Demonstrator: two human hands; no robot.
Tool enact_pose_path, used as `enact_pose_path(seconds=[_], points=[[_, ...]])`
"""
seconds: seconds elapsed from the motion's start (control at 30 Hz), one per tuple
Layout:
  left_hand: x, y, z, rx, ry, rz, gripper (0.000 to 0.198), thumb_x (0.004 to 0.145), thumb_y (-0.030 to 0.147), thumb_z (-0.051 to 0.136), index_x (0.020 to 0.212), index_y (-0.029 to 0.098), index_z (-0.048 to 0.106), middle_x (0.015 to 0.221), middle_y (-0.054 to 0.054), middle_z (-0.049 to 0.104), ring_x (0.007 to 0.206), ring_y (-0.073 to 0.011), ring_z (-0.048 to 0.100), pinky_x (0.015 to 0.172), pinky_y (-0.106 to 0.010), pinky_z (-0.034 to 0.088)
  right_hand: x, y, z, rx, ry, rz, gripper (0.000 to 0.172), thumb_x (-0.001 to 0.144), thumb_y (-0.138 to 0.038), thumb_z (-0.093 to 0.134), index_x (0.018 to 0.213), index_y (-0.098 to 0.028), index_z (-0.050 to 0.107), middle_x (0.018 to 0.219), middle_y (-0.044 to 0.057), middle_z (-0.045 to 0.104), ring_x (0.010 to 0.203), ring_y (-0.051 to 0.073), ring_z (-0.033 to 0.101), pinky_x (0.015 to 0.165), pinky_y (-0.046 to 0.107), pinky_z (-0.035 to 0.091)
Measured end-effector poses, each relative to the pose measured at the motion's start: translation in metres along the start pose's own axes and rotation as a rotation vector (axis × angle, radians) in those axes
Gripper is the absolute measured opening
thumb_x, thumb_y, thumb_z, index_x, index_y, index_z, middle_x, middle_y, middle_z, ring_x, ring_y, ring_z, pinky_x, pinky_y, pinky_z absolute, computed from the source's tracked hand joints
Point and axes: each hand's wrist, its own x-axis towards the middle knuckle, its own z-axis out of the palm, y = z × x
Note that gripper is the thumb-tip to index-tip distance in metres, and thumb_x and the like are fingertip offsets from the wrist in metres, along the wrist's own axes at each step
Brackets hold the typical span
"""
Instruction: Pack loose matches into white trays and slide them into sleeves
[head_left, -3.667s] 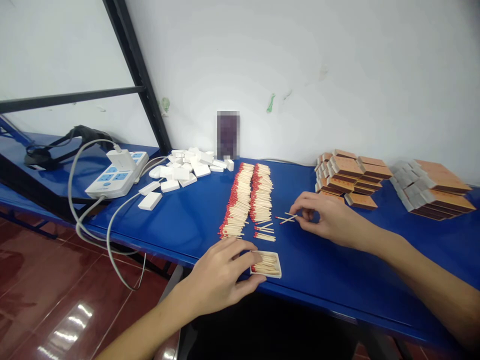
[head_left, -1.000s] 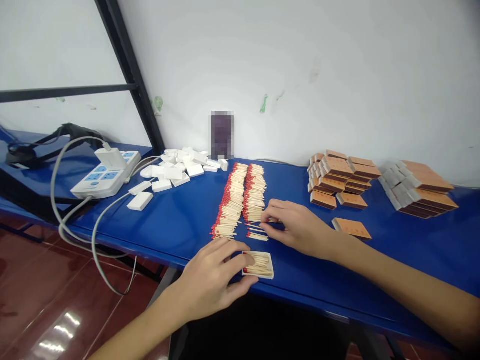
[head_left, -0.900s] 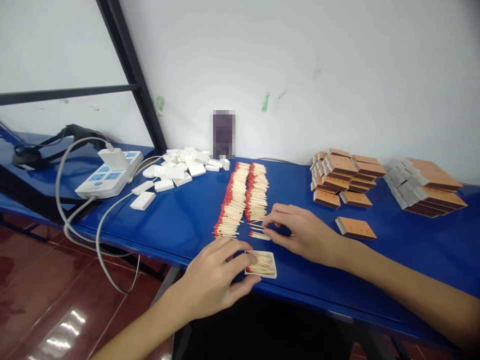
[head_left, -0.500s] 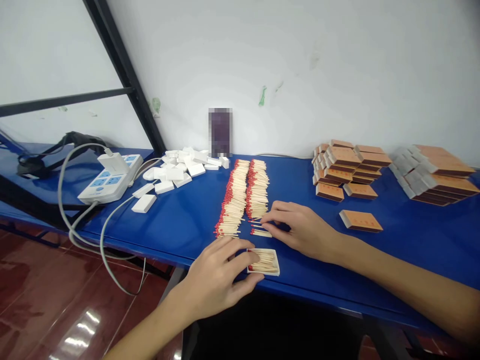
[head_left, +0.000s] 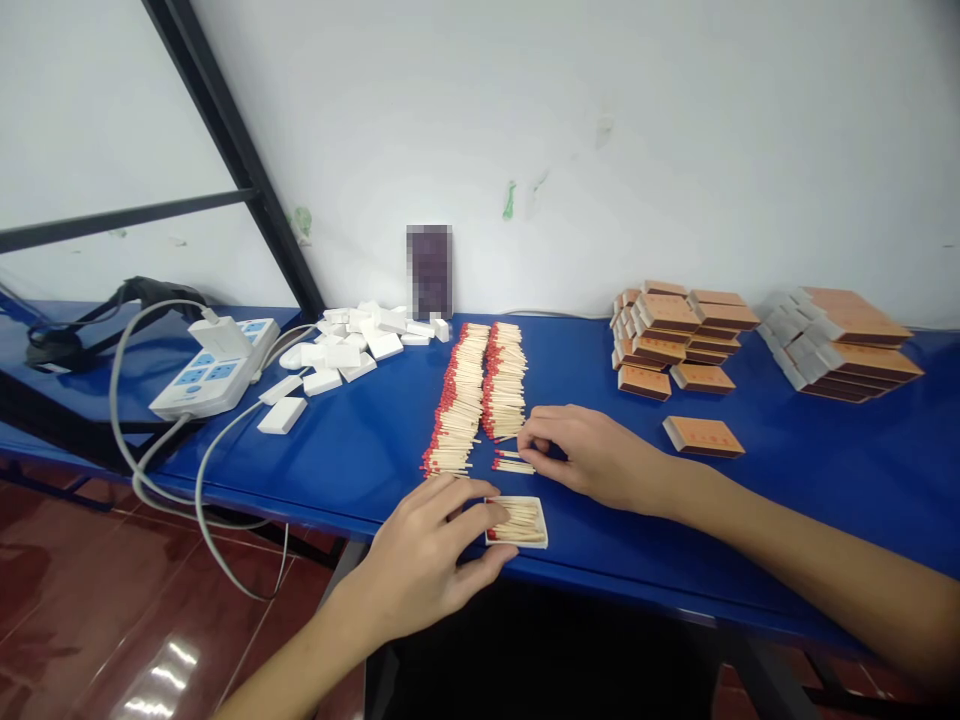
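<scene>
My left hand (head_left: 442, 550) holds the left end of a small white matchbox tray (head_left: 543, 525) at the table's front edge, fingers along its far side and thumb at the near side. Red-tipped matches (head_left: 517, 520) lie lengthwise inside it. Just beyond the tray, my right hand (head_left: 577, 450) has thumb and forefinger pinched at the plain ends of a few loose matches (head_left: 510, 462). Its fingertips partly cover those ends. Two long rows of matches, a left row (head_left: 457, 400) and a right row (head_left: 504, 385), stretch toward the wall, red heads facing left.
White empty-looking trays (head_left: 341, 355) lie heaped at the back left, beside a power strip (head_left: 217, 370) with looping cables. Orange matchbox sleeves stand in a middle stack (head_left: 667, 320) and a right stack (head_left: 847, 340). One matchbox (head_left: 703, 437) lies alone near my right forearm.
The whole view has shifted slightly left. My right fingers have closed together at the loose matches. My left hand stays on the tray.
</scene>
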Motion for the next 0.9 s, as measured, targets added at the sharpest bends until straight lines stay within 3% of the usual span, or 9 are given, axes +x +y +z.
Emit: enact_pose_path(seconds=[0.1,0.3,0.47,0.7,0.9], points=[[0.0,0.0,0.0,-0.009,-0.011,-0.004,0.016,0.094,0.027,0.06,0.107,0.019,0.062,0.107,-0.008,0.067,0.094,-0.0201,0.065,0.085,-0.035,0.055,-0.003,-0.001,-0.007,0.022,-0.027,-0.009,0.016,0.095,-0.023,0.05,0.083,-0.021,0.06,0.079,0.002,0.062,0.072,0.015,0.055,0.066,0.028,0.04],[0.0,0.0,0.001,-0.011,-0.005,0.0,0.016,0.094,0.027,0.06,0.107,0.019,0.062,0.107,-0.008,0.067,0.095,-0.0198,0.064,0.086,-0.035,0.055,-0.009,0.017,-0.019,-0.1,0.058,0.135,0.016,0.093,-0.033,0.055,0.096,-0.023,0.066,0.085,0.003,0.064,0.072,0.017,0.06,0.065,0.03,0.043],[-0.001,0.0,0.001,-0.004,0.001,-0.005,0.017,0.094,0.028,0.06,0.108,0.019,0.062,0.107,-0.008,0.067,0.095,-0.0201,0.065,0.085,-0.036,0.055,-0.012,0.028,-0.018,-0.12,0.002,0.154,0.02,0.094,-0.037,0.053,0.089,-0.024,0.067,0.085,0.003,0.065,0.071,0.017,0.061,0.063,0.03,0.043],[-0.001,0.0,0.0,-0.024,-0.012,-0.004,0.015,0.094,0.027,0.06,0.107,0.019,0.061,0.107,-0.008,0.067,0.095,-0.0203,0.064,0.085,-0.036,0.054,-0.009,0.018,-0.021,-0.069,-0.083,0.173,0.016,0.092,-0.03,0.056,0.082,-0.023,0.065,0.077,0.001,0.065,0.068,0.016,0.058,0.06,0.029,0.041],[0.0,-0.001,0.002,-0.023,-0.015,-0.008,0.016,0.093,0.026,0.061,0.107,0.019,0.06,0.108,-0.007,0.066,0.094,-0.0205,0.063,0.084,-0.036,0.054,-0.002,0.01,-0.011,-0.035,-0.049,0.096,0.019,0.094,-0.031,0.055,0.087,-0.023,0.071,0.085,0.003,0.067,0.073,0.016,0.06,0.064,0.028,0.043]])
